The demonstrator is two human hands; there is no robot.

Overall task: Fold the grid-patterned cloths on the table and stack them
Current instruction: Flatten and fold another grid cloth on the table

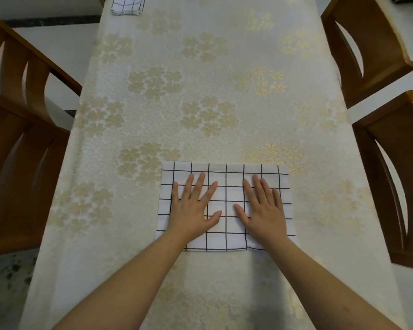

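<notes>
White black-grid fabric cloth (pixel 225 206) lies flat, near table edge on cream floral tablecloth (pixel 200 91); left hand (pixel 193 207) and right hand (pixel 264 208) press it, fingers spread flat, gripping nothing. Looks thin, soft, light, likely slides; best pinched at corners. Folded grid-cloth stack (pixel 126 5) sits far end.

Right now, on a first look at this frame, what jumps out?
Two bare hands, left hand and right hand, press flat, fingers spread, on a white black-grid cloth near the table's near end. The long table wears a cream floral tablecloth. A small stack of folded grid cloths sits at the far left corner.
</notes>
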